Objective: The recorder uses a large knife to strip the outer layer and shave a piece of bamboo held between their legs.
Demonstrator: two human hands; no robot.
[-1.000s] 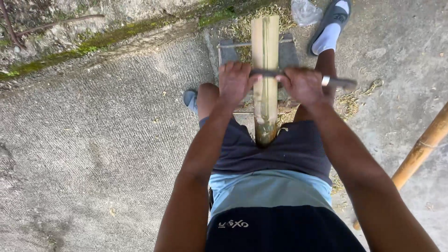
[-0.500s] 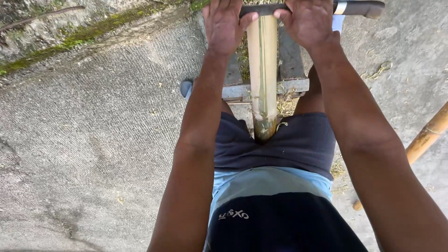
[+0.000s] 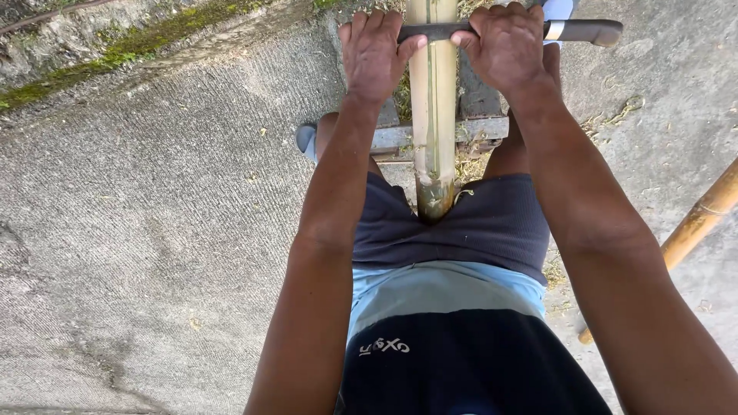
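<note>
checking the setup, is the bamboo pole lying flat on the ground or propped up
Propped up: the bamboo pole rests across a wooden frame, its near end at the person's lap. Its far end is out of view.

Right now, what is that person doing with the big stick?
A person holds a long knife flat across a pale bamboo pole, one hand at each end. The left hand grips the blade end and the right hand grips by the handle. The pole's near end sits between the person's thighs, and it lies over a small wooden frame on the concrete ground. Another bamboo pole lies off to the right.
</note>
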